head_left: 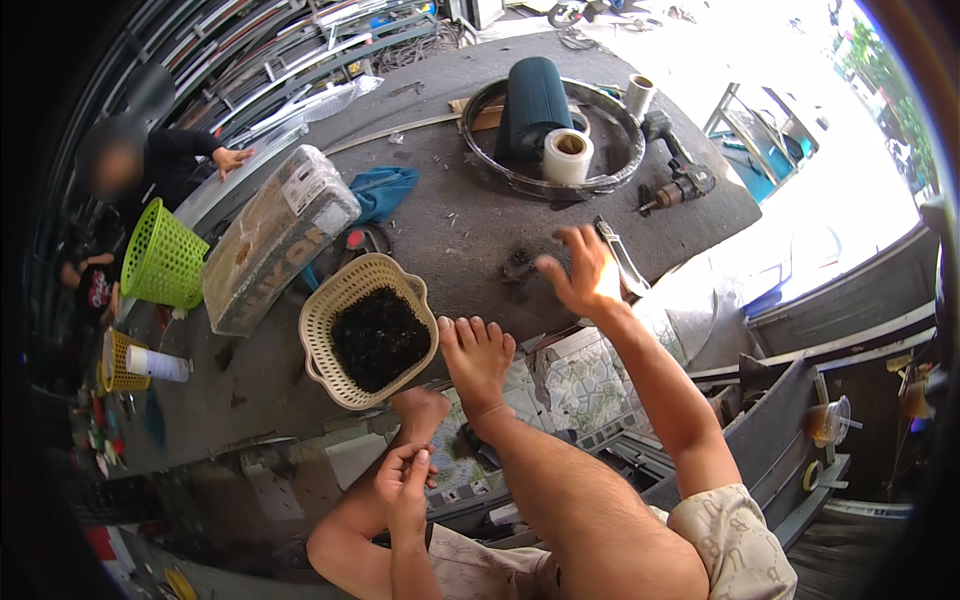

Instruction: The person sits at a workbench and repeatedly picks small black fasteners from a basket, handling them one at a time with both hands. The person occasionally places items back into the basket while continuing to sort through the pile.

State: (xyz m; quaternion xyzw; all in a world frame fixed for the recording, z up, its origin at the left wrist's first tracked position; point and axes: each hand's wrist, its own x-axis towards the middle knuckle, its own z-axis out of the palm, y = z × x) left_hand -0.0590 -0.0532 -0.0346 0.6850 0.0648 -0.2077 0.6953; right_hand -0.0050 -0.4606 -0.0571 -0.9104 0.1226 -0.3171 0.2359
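My right hand is held over the dark table with its fingers spread and nothing in them. Just left of it lies a small pile of black bits. Close by on its right is a silver hand tool that looks like locking pliers. Above my bent leg, my left hand has thumb and fingers pressed together; whatever they hold, if anything, is too small to make out. A cream plastic basket stands by my feet, with many small black pieces inside.
Beyond my right hand, a round black-rimmed tray holds a dark green roll and a clear film roll. A cordless drill lies beside it. Leftward are a long wrapped box, a green basket and another person's hand.
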